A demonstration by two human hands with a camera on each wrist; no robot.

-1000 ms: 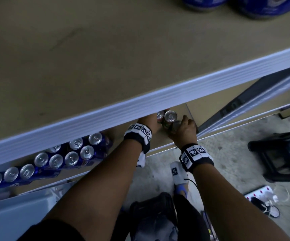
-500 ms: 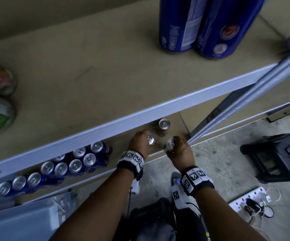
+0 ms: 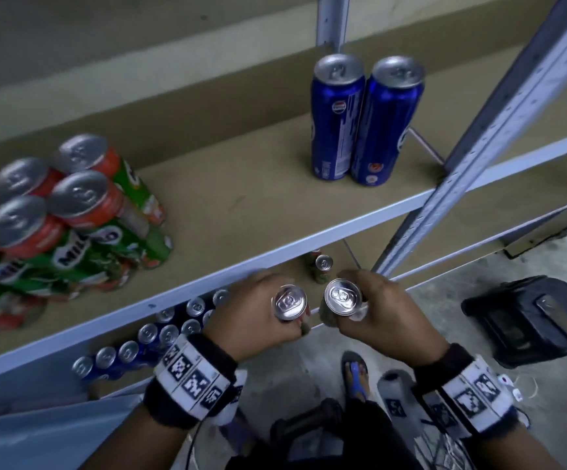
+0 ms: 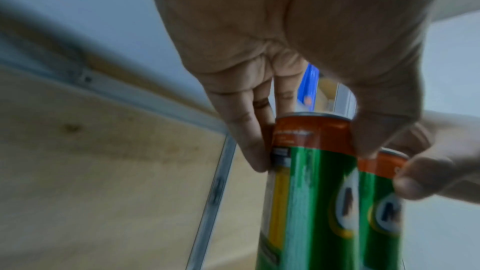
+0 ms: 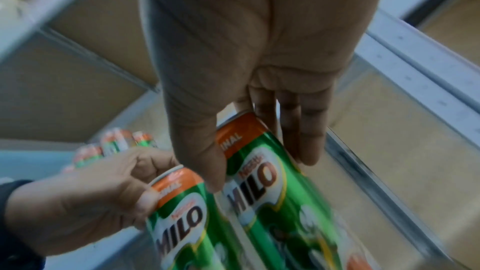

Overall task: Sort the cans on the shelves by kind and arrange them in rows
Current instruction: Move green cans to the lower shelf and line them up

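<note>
My left hand (image 3: 258,310) grips a green Milo can (image 3: 289,302) by its top rim, thumb and fingers curled round it (image 4: 311,171). My right hand (image 3: 377,310) holds a second green Milo can (image 3: 342,296) the same way (image 5: 259,161). Both cans hang side by side in front of the shelf's front edge (image 3: 275,252). Several Milo cans (image 3: 71,215) stand grouped at the left of the middle shelf. Two tall blue cans (image 3: 363,120) stand at its right. One more Milo can (image 3: 323,268) stands on the lower shelf, with rows of blue cans (image 3: 160,337) to its left.
A slanted metal upright (image 3: 479,137) runs down at the right. On the floor sit a black stool (image 3: 530,320) and a power strip (image 3: 509,385). My foot in a sandal (image 3: 355,374) shows below the hands. The middle shelf board (image 3: 241,184) is bare between the two can groups.
Both hands have drawn out from the lower shelf, each lifting a Milo can up in front of the middle shelf. The head view has tilted upward, showing the middle shelf's cans.
</note>
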